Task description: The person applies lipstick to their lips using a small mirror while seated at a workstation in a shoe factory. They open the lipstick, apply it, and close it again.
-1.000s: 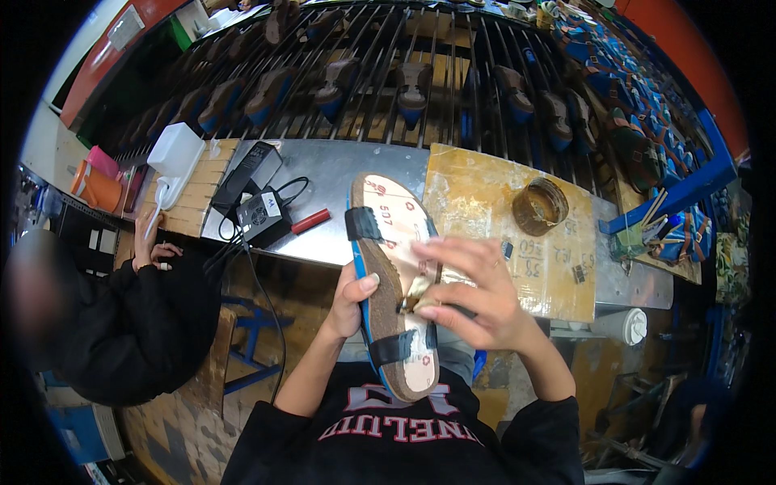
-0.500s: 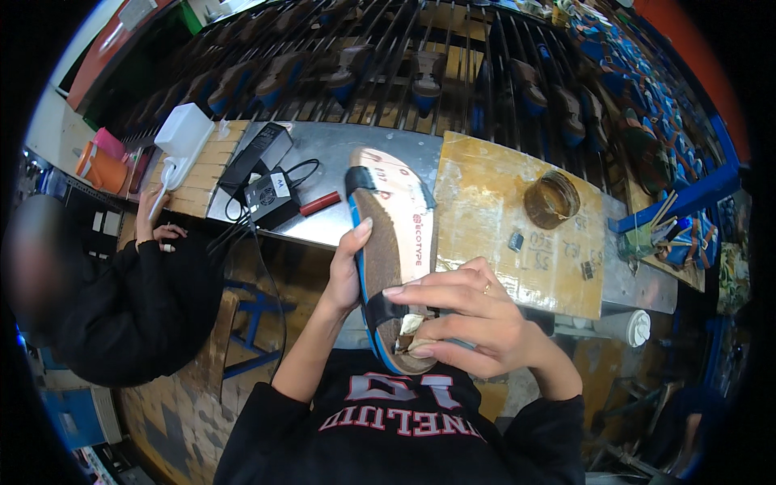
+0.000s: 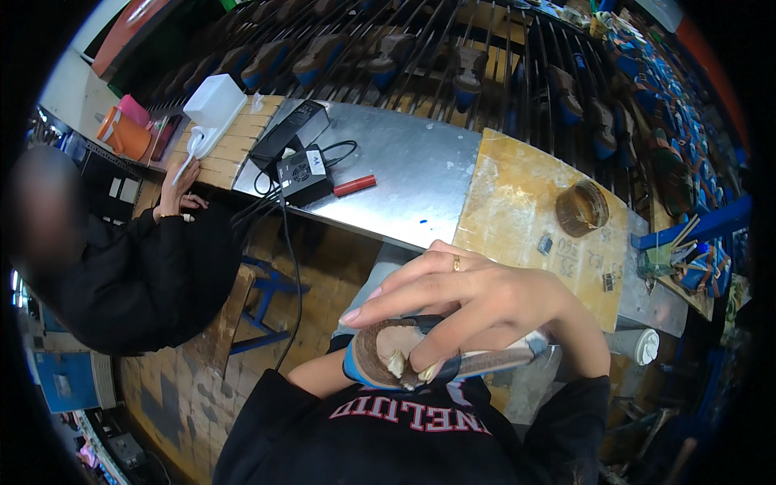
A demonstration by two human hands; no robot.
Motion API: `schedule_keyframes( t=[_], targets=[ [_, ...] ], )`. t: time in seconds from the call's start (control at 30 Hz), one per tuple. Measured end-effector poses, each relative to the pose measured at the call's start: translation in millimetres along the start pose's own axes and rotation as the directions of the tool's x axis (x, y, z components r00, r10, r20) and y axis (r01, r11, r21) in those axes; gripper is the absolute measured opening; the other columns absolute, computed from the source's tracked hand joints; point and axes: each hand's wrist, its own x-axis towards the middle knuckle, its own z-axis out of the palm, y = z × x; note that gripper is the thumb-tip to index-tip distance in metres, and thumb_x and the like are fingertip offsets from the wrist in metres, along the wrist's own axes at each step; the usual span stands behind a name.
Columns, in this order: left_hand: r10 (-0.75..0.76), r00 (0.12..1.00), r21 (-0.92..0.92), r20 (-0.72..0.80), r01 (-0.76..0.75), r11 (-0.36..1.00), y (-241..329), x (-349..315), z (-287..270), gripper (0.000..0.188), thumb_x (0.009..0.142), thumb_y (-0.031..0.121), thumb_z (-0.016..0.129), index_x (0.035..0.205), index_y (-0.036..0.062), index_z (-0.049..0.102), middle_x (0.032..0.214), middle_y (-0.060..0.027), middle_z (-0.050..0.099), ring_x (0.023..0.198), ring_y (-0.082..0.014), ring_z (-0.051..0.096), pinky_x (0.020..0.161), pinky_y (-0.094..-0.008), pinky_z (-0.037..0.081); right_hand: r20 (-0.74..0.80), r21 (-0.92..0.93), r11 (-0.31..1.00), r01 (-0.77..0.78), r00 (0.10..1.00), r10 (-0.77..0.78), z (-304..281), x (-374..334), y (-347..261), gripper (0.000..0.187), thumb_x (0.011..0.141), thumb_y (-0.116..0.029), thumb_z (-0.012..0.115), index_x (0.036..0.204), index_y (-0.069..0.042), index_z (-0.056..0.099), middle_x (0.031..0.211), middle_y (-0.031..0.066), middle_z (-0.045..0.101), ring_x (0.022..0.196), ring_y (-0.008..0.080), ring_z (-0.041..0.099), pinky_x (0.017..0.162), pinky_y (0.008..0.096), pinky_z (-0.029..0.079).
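Fingers of my right hand (image 3: 493,303) are pinched on a pale wad (image 3: 396,361) against the sandal (image 3: 392,339), held off the nearer edge of the metal tabletop (image 3: 420,182); my left hand is hidden, so I cannot tell its grip. From my right hand, bare metal gives room at eleven o'clock; a yellow board (image 3: 517,186) bearing a brown pot (image 3: 568,214) crowds one, a black box (image 3: 299,178) ten, a person (image 3: 145,267) nine.

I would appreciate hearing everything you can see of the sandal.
The sandal is held sideways before the person's shirt, one rounded end pointing left. It shows a pale footbed, a brown, cork-like surround and a blue edge. The right hand hides much of its middle and holds a pale scrap against it; the left hand is hidden.
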Motion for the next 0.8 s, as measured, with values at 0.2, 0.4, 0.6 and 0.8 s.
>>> schedule_keyframes(
  t=[0.2,0.4,0.6,0.8],
  targets=[
    [0.081,0.996,0.282,-0.036,-0.068,0.957,3,-4,-6,0.081,0.087,0.063,0.052,0.140,0.0021,0.041,0.133,-0.0159,0.051,0.122,-0.0262,0.051,0.106,-0.0420,0.036,0.017,-0.191,0.976,-0.106,0.994,0.111,-15,-10,-15,0.014,0.084,-0.022,0.069,0.089,-0.010,0.071,0.138,0.0162,0.053,0.122,0.0300,0.052,0.091,0.0398,0.041],
    [0.577,0.811,0.954,-0.093,-0.093,0.285,-2,-10,-31,0.088,0.084,0.067,0.055,0.142,0.0034,0.040,0.136,-0.0152,0.049,0.127,-0.0276,0.047,0.110,-0.0443,0.032,-0.765,-0.328,0.846,-0.420,0.643,0.023,-2,-37,-54,0.018,0.085,-0.021,0.068,0.091,-0.004,0.068,0.126,0.0236,0.058,0.112,0.0280,0.057,0.084,0.0352,0.044],
    [0.957,0.208,0.882,0.201,0.386,-0.269,-69,11,-39,0.099,0.080,0.063,0.067,0.149,0.0150,0.014,0.138,-0.0117,0.036,0.127,-0.0245,0.046,0.108,-0.0476,0.026,-0.737,-0.371,0.782,-0.500,0.671,0.080,27,-32,-41,0.016,0.082,-0.015,0.069,0.090,-0.001,0.067,0.124,0.0242,0.058,0.111,0.0288,0.055,0.086,0.0362,0.042],
    [0.908,0.165,0.843,0.386,0.337,-0.420,-123,20,-89,0.070,0.096,0.063,0.031,0.150,0.0182,0.022,0.144,-0.0072,0.034,0.139,-0.0158,0.024,0.117,-0.0533,0.010,-0.708,-0.382,0.796,-0.469,0.703,0.074,35,-16,-21,0.013,0.077,-0.007,0.074,0.086,-0.001,0.068,0.121,0.0195,0.063,0.102,0.0269,0.061,0.084,0.0342,0.041]
  ],
)
